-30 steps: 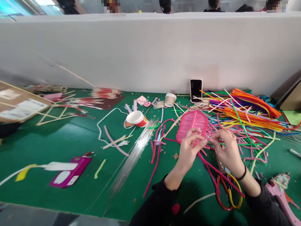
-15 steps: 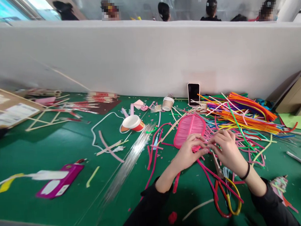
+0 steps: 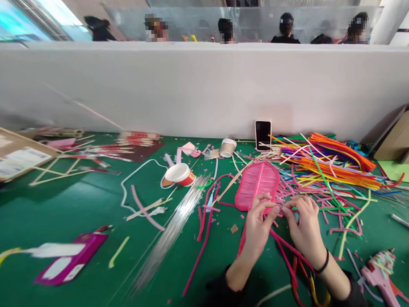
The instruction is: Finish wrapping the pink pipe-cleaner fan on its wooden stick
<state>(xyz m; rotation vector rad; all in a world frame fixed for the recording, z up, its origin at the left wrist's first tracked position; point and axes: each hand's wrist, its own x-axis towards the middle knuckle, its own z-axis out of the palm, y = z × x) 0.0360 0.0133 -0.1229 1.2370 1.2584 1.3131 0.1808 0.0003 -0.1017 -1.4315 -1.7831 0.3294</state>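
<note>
My left hand (image 3: 259, 227) is closed at the lower end of a pink oval piece (image 3: 254, 183) with a raised rib down its middle. Its thumb and fingers pinch a thin pink pipe cleaner, mostly hidden by the fingertips. Fingertip to fingertip with it, my right hand (image 3: 304, 224) pinches the same pipe cleaner; a dark band circles that wrist. Long pink pipe cleaners (image 3: 284, 244) trail from below the hands. Partly covered by the right forearm, scissors with red and yellow handles (image 3: 296, 284) lie on the table.
Bundled colored pipe cleaners (image 3: 335, 162) lie at the back right, near an upright phone (image 3: 263, 134). A paper cup (image 3: 180, 174), thin clear rods (image 3: 173, 230) and a purple pack (image 3: 74, 259) lie leftward. A pink glue gun (image 3: 379, 272) sits right. A white partition (image 3: 188, 87) closes the back.
The view has tilted up a little, so the table sits lower. My right forearm now covers more of the scissors. Both hands keep pinching beside the pink oval.
</note>
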